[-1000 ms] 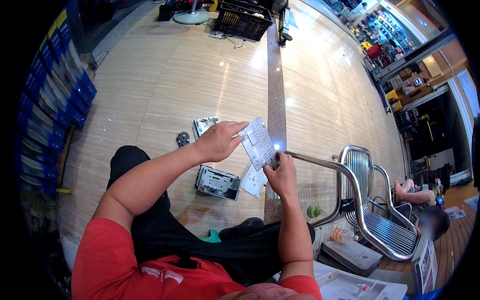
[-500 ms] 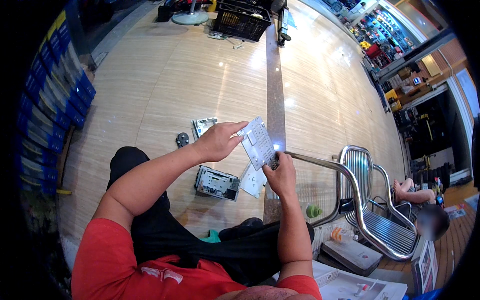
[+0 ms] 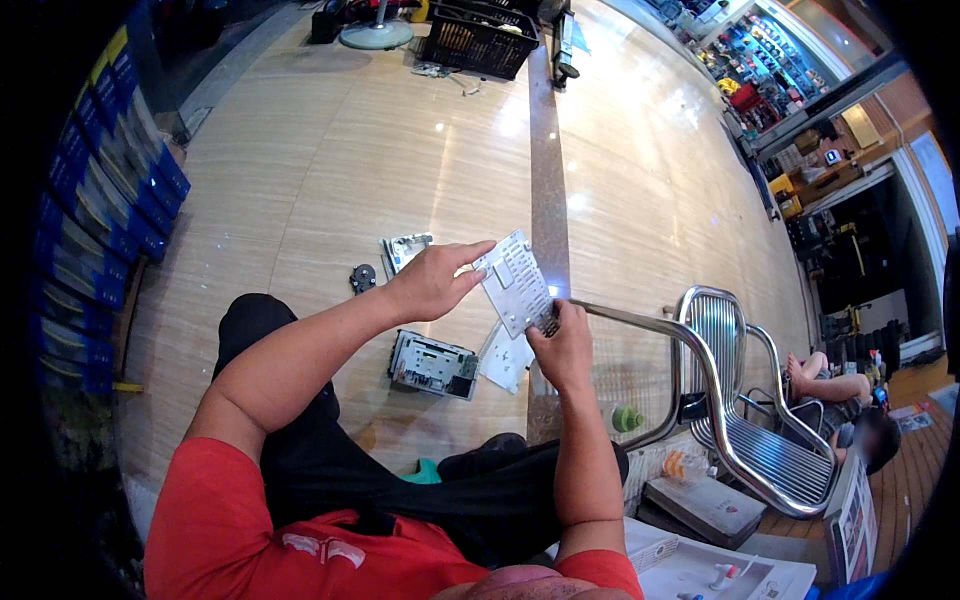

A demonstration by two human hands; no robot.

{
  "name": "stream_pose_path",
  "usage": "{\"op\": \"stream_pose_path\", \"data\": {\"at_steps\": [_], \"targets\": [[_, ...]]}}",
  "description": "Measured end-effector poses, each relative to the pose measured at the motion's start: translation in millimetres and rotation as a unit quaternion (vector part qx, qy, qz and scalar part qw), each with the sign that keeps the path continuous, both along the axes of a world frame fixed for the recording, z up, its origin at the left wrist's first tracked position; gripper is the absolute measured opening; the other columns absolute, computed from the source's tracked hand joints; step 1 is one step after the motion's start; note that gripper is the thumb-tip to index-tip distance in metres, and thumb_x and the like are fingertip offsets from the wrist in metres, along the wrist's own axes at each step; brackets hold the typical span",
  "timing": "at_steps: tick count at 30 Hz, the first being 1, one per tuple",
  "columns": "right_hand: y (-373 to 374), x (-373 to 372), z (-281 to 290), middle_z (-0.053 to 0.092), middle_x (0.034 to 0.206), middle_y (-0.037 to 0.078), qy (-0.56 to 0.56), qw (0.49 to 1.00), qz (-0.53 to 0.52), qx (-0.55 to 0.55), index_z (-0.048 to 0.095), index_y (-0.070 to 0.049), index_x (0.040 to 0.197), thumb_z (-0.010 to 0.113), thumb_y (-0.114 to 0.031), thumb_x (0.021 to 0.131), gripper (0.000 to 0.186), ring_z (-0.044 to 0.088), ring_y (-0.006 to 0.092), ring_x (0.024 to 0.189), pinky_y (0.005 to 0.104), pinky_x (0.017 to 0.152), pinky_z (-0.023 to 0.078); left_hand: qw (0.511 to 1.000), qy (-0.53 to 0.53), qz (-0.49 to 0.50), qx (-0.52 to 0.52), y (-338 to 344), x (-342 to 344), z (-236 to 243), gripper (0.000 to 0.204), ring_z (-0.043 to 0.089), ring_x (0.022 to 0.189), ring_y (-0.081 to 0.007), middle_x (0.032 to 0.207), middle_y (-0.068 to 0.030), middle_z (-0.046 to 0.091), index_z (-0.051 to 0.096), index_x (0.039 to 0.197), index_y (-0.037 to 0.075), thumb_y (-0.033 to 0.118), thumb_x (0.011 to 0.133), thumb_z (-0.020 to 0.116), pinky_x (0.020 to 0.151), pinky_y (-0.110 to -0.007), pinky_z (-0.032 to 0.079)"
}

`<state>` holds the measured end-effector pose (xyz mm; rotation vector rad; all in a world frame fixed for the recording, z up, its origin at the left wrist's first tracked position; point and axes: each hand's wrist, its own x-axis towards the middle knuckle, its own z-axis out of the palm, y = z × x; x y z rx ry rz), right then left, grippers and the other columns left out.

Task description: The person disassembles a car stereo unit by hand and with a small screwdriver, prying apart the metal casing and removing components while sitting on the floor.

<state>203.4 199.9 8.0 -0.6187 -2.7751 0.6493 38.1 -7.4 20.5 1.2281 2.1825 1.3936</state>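
- Tilted slightly since the earlier frame: the slotted metal plate (image 3: 514, 286), held above the tiled floor (image 3: 400, 170) between my hands.
- My left hand (image 3: 433, 282) pinches its upper-left edge, left forearm (image 3: 325, 350) slanting rightward.
- My right hand (image 3: 565, 350) grips its lower corner, right forearm (image 3: 582, 435) nearly upright.

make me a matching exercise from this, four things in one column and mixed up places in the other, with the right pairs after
1. slotted metal plate
2. black plastic crate
3. slatted metal chair
4. small round black part

A. right of the right hand
B. on the floor, left of the left hand
C. held in both hands
D. near the picture's top edge

Pairs: 1-C, 2-D, 3-A, 4-B
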Motion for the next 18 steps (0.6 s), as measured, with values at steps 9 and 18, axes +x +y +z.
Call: {"op": "stream_pose_path", "data": {"at_steps": [9, 18], "targets": [[2.0, 0.3, -0.6, 0.062, 0.116, 0.021, 0.017, 1.000, -0.009, 0.010, 0.060, 0.001, 0.121, 0.080, -0.016, 0.076, 0.053, 0.062, 0.0387, 0.107, 0.0443, 0.092, 0.052, 1.000, -0.012, -0.007, 0.002, -1.2, 1.0, 7.1, 0.051, 0.063, 0.119, -0.0392, 0.127, -0.0277, 0.065, 0.053, 0.141, -0.002, 0.021, 0.097, 0.064, 0.102, -0.042, 0.049], [4.1, -1.6, -3.9, 0.064, 0.109, 0.023, 0.004, 0.999, 0.018, -0.032, 0.063, 0.002, 0.117, 0.079, -0.022, 0.077, 0.049, 0.063, 0.0410, 0.102, 0.0462, 0.090, 0.052, 1.000, 0.012, 0.010, 0.001, -0.6, -1.7, -0.4, 0.047, 0.063, 0.120, -0.0390, 0.129, -0.0275, 0.064, 0.055, 0.139, -0.002, 0.020, 0.098, 0.061, 0.103, -0.042, 0.049]]}}
